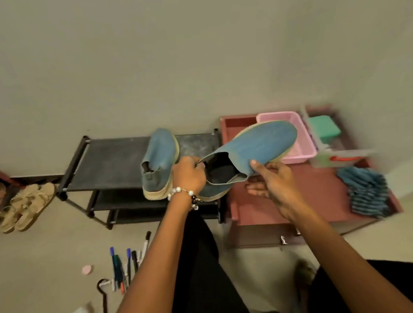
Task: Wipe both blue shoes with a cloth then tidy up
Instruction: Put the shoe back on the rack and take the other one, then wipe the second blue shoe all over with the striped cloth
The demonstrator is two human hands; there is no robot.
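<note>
Left hand (pixel 188 175) pinches shoe (pixel 249 150) collar, right hand (pixel 269 178) grips side. I'd worry: heel swings, knocks other shoe (pixel 160 160) off rack (pixel 107 161).

**Open rack top at nine, crowded cabinet at three**

The left half of the black shoe rack (pixel 117 161) top shelf lies bare, toward nine o'clock from the hands. At its right end a blue shoe (pixel 160 163) stands, and the lifted shoe (pixel 251 147) hangs over the gap between rack and red cabinet (pixel 302 193). Toward two o'clock a pink basket (pixel 295 137) and a green box (pixel 325 127) block the cabinet's far edge; a blue cloth (pixel 366 190) lies at three. Bare red top shows between. Pens (pixel 125 264) scatter the floor at seven, sandals (pixel 29 205) at nine.
</note>
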